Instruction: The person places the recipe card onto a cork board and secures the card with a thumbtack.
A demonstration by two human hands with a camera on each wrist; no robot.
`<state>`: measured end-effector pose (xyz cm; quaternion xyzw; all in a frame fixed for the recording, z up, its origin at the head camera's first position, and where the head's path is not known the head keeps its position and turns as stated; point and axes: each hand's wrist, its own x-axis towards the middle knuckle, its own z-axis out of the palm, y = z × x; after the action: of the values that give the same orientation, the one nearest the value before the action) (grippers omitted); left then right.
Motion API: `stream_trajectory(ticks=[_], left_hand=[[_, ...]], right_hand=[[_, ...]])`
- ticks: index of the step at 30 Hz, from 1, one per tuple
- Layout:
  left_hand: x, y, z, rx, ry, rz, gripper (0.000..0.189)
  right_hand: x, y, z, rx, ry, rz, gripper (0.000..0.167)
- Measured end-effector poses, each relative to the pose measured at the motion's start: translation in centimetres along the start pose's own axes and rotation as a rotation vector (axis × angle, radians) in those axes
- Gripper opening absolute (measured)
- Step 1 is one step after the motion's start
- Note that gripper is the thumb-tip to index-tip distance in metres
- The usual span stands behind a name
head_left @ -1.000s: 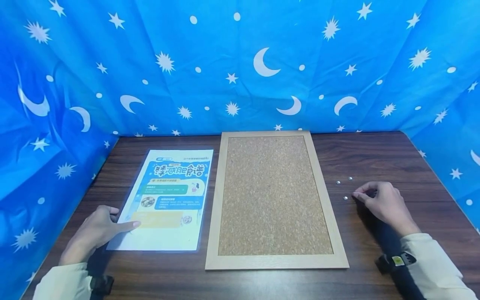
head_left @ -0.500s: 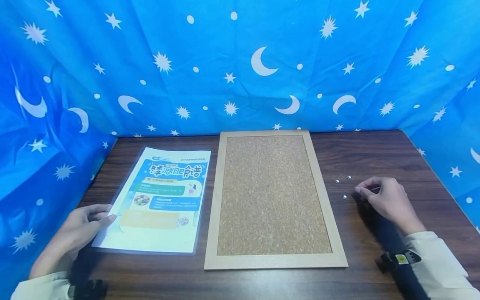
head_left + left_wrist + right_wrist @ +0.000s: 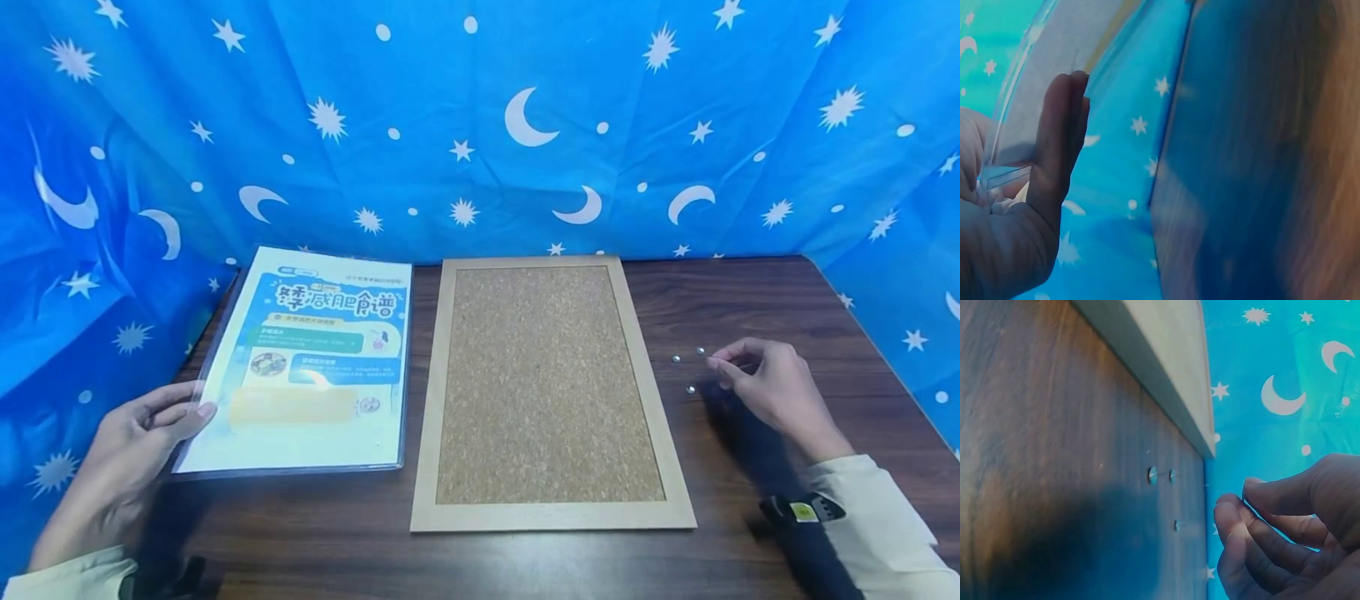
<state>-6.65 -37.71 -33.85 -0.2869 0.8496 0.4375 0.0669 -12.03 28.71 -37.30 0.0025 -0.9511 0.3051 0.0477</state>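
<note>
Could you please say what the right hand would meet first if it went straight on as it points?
In the head view, probably the nearest silver tack, but the right hand looks raised above the table, so it may pass over.

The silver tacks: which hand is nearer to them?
Right. The right hand is just to the right of the tacks; the left hand is on the other side of the cork board, holding the left edge of the poster.
</note>
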Motion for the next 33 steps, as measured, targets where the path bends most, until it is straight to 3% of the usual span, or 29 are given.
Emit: stream_trajectory(ticks=[6,9,13,20,26,33], left_hand=[[-1.0,2.2,2.0,-0.071,-0.008,0.020,0.074],[-1.5,3.4,3.8,-0.087,-0.024,0.088,0.062],[-2.3,5.0,6.3,-0.124,-0.106,0.180,0.054],[-3.5,7.8,10.9,-0.177,-0.218,0.198,0.049],[-4.0,8.9,14.0,-0.261,-0.315,0.284,0.039],[-4.8,9.7,17.4,-0.287,-0.373,0.311,0.032]], right_hand=[[0.2,-1.2,-0.2,0.053,0.013,-0.019,0.024],[0.2,-1.7,-0.2,0.070,0.020,-0.041,0.025],[0.3,-2.4,-0.1,0.074,0.017,-0.062,0.026],[0.8,-3.9,0.4,0.109,0.007,-0.098,0.023],[1.3,-5.0,1.1,0.118,-0.009,-0.124,0.016],[1.6,-6.3,1.8,0.155,-0.046,-0.124,0.018]])
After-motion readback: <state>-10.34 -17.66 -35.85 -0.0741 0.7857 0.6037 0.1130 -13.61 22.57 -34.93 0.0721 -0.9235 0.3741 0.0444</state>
